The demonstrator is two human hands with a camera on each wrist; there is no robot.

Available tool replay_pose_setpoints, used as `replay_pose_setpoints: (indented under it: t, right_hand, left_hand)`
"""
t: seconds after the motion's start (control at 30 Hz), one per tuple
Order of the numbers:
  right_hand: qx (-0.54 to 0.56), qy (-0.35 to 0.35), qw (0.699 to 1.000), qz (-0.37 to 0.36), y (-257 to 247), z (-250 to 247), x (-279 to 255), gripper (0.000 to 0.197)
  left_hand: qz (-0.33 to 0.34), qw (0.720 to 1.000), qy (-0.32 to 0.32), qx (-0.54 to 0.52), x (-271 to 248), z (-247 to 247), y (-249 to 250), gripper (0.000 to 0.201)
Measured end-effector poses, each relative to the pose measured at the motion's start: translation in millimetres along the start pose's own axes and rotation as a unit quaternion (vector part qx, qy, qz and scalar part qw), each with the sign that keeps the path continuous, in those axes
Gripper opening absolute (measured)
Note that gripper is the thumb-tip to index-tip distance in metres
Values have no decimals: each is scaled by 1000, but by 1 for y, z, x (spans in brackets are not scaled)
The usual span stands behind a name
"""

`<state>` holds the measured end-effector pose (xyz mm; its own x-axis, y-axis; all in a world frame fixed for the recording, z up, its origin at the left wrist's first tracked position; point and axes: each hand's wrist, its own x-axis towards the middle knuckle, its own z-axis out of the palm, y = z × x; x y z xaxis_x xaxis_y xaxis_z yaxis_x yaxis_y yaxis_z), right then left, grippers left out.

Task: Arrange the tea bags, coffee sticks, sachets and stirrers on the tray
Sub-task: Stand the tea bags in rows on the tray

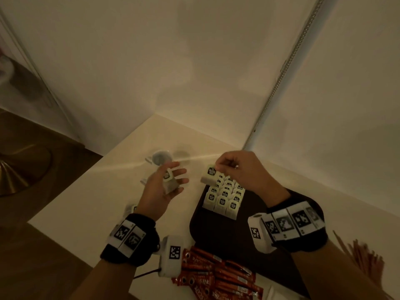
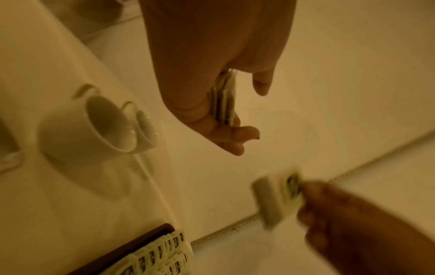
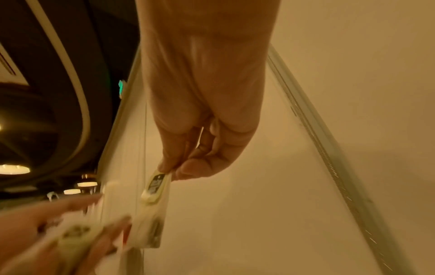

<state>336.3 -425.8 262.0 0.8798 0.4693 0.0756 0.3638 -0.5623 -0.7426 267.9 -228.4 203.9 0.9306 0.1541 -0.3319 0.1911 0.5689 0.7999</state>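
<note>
A dark brown tray lies on the white table, with rows of tea bags at its far end. Above the tray's far left corner my right hand pinches one tea bag by its top; the right wrist view shows that bag hanging from thumb and forefinger. To the left of the tray my left hand, palm up and off the table, holds a small stack of tea bags against its fingers. Red coffee sticks lie heaped at the tray's near edge. Wooden stirrers lie at the right.
Two white cups stand at the far left of the table, just beyond my left hand. A few small white packets lie left of my left wrist. Walls close the table's far side and right side; its left edge drops to a wooden floor.
</note>
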Motion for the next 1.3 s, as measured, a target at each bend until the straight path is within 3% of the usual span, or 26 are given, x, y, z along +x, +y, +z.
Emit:
replay_pose_setpoints:
  t: [0.13, 0.3, 0.33, 0.47, 0.6, 0.73, 0.87, 1.1, 1.17, 1.23, 1.3]
  right_hand:
    - [-43, -95, 989, 100, 51, 39, -10, 13]
    - [-9, -173, 964, 201, 94, 82, -20, 11]
    - [3, -173, 962, 213, 99, 88, -20, 3]
    - [0, -100, 964, 248, 120, 103, -16, 22]
    - [14, -43, 964, 261, 126, 109, -11, 4]
    - [5, -40, 963, 266, 128, 111, -7, 22]
    - [-24, -32, 966, 254, 130, 113, -4, 2]
    - [-50, -7, 968, 245, 126, 108, -3, 19]
    - [-15, 48, 979, 199, 109, 99, 2, 18]
    - [45, 94, 989, 103, 77, 86, 10, 13]
    - [84, 71, 994, 2, 40, 72, 16, 19]
  left_hand:
    - [-37, 994, 19, -98, 3, -19, 3, 41]
    - [-37, 993, 15, -107, 3, -25, 2, 39]
    - [-37, 994, 14, -106, 4, -26, 2, 39]
    - [-36, 994, 12, -101, 6, -29, 0, 42]
    - [-40, 994, 12, -97, 8, -28, -1, 44]
    - [-43, 995, 11, -93, 10, -27, -2, 45]
    - [-49, 995, 10, -90, 12, -24, -4, 46]
    - [-68, 994, 2, -84, 12, -20, -5, 50]
    - [-92, 993, -11, -79, 12, -19, -3, 57]
    - [-120, 990, -37, -57, 12, -14, -2, 66]
    - [-139, 988, -65, -24, 11, -5, 0, 73]
